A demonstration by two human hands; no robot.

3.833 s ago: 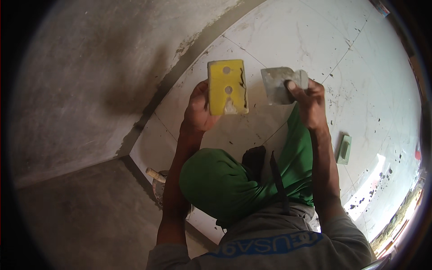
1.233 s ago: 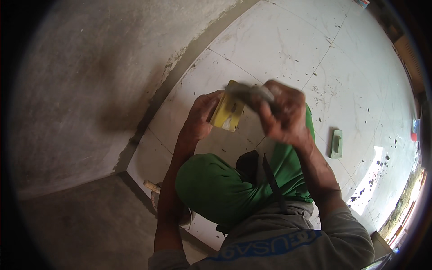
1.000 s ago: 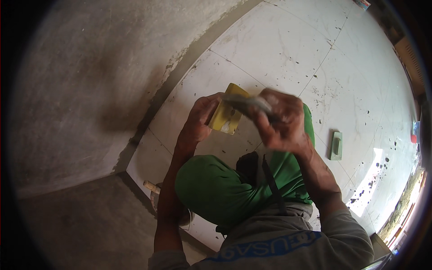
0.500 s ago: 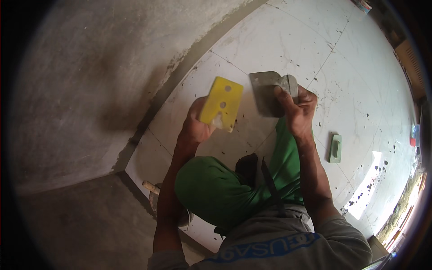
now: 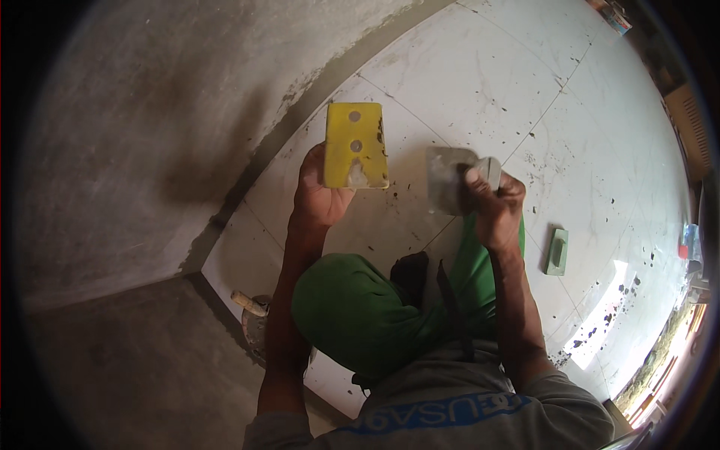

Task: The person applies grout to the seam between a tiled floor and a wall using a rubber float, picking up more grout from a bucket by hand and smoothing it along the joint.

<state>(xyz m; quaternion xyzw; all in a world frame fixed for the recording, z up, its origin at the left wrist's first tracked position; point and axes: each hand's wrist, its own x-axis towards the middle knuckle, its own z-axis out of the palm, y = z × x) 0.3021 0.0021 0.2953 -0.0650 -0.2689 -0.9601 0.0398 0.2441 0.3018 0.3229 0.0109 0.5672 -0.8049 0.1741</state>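
Note:
My left hand is closed behind a yellow rectangular float, whose flat face with two round marks points up. A whitish smear covers the float's near end, and dark crumbs stick along its right side. The fingers behind it are hidden. In my right hand is a grey flat-bladed scraper, its thumb pressed on top; the blade points left and is slightly blurred. Float and scraper are apart, both held above the white tiled floor.
A green float lies on the floor to the right. At lower left a wooden-handled tool rests by a container, partly behind my left arm. A grey plastered wall rises at left. Dark crumbs are scattered over the tiles.
My left hand has moved the yellow float up and to the left and turned it more upright. My right hand has lowered the scraper slightly, toward me.

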